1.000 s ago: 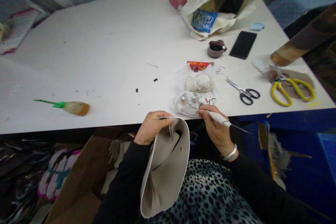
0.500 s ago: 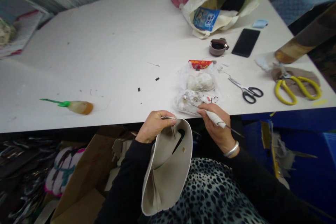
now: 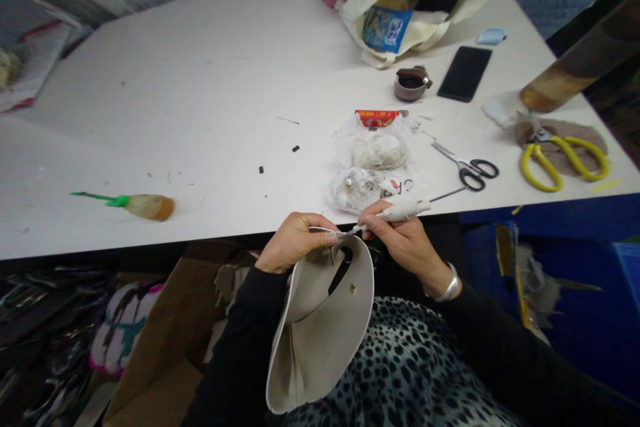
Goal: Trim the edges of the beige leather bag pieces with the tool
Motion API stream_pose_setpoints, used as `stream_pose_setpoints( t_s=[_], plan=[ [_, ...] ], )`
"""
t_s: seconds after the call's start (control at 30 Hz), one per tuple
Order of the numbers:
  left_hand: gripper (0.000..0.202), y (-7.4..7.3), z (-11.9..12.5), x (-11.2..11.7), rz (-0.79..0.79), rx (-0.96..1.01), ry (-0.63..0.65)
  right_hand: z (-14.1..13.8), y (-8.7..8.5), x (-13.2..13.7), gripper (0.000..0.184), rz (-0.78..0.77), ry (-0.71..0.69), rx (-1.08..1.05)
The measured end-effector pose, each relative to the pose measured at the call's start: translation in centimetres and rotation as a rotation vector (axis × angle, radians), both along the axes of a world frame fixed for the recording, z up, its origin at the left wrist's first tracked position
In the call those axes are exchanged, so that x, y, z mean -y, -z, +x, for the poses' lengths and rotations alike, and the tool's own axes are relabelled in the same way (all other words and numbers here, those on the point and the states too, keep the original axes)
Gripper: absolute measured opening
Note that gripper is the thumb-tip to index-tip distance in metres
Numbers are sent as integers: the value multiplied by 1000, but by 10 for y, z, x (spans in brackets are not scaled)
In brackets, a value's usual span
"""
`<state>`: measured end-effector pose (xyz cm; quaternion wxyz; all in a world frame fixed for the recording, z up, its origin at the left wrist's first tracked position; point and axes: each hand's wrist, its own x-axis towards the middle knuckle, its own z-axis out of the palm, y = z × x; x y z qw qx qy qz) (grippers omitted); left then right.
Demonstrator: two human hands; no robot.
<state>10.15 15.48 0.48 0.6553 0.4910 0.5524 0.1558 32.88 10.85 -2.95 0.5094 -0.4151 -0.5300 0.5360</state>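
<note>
My left hand (image 3: pixel 299 240) pinches the upper edge of a beige bag piece (image 3: pixel 325 327), open-mouthed, with a dark slot and a small diamond-shaped hole. It hangs over my lap, below the table edge. My right hand (image 3: pixel 400 237) grips a slim tool (image 3: pixel 405 211) with a white wrapped handle and a thin metal rod at its back end. The tool's tip meets the bag piece's edge close to my left thumb. Just beyond the hands, a whitish lump in clear plastic (image 3: pixel 357 188) lies at the table's edge, with another pale lump (image 3: pixel 380 151) behind it.
Black-handled scissors (image 3: pixel 467 165), yellow-handled cutters (image 3: pixel 563 157), a phone (image 3: pixel 465 73) and a bottle (image 3: pixel 565 80) lie to the right. A green-tipped squeeze bottle (image 3: pixel 150 207) rests on the left. A cream bag (image 3: pixel 365 47) stands at the back of the white table (image 3: pixel 200 93).
My right hand has moved left from the plastic-wrapped lump, bringing the tool's tip to the bag piece's edge. The tool has swung nearer to level. My left hand keeps its hold.
</note>
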Motion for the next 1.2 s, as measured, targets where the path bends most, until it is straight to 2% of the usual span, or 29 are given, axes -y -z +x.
stream_pose_setpoints(
  t_s=[0.3,0.6,0.73,0.83,0.97,1.07,1.13,1.2],
  plan=[
    [19,4,1,2,-12,14,10,-6,1,-5,25,29,-36,11],
    [21,11,8,6,83,42,-37,-11,9,-8,27,3,3,0],
    [23,13,13,11,147,27,-69,-9,6,-5,30,45,38,67],
    [22,14,11,13,181,32,-70,-3,2,1,26,88,-2,62],
    [21,13,7,16,173,83,-89,7,-2,10,15,285,-92,133],
    [24,11,5,20,134,124,-126,12,-6,16,18,494,-161,351],
    [25,9,4,23,132,135,-138,12,-9,21,20,574,-174,501],
    [26,7,3,27,147,129,-145,10,-13,25,21,615,-158,547]
  ],
)
